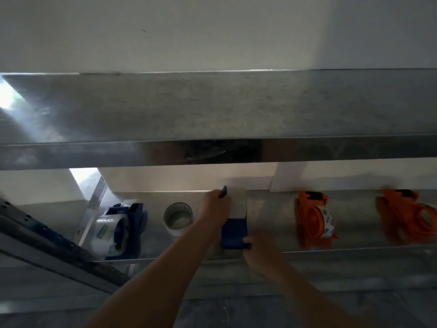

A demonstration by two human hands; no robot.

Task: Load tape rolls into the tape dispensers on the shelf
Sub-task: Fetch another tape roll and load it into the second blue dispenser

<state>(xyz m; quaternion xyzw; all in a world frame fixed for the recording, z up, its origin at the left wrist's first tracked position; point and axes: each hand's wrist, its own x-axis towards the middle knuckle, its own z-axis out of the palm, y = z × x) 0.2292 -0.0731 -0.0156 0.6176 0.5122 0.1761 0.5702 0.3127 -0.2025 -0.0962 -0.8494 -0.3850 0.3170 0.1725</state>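
Observation:
A blue tape dispenser (234, 233) with a pale tape roll in it stands on the metal shelf (272, 209), in the middle. My left hand (216, 205) grips its far end, by the roll. My right hand (259, 250) holds its near end at the shelf's front edge. A loose clear tape roll (177, 218) lies just left of my left arm. Further left stands a second blue dispenser (123, 229) with a clear roll in it.
An orange dispenser (314, 217) with a patterned roll stands right of centre, and another orange dispenser (409, 215) sits further right, blurred. An upper metal shelf (212, 110) hangs overhead. A perforated shelf upright (47, 237) slants at the left.

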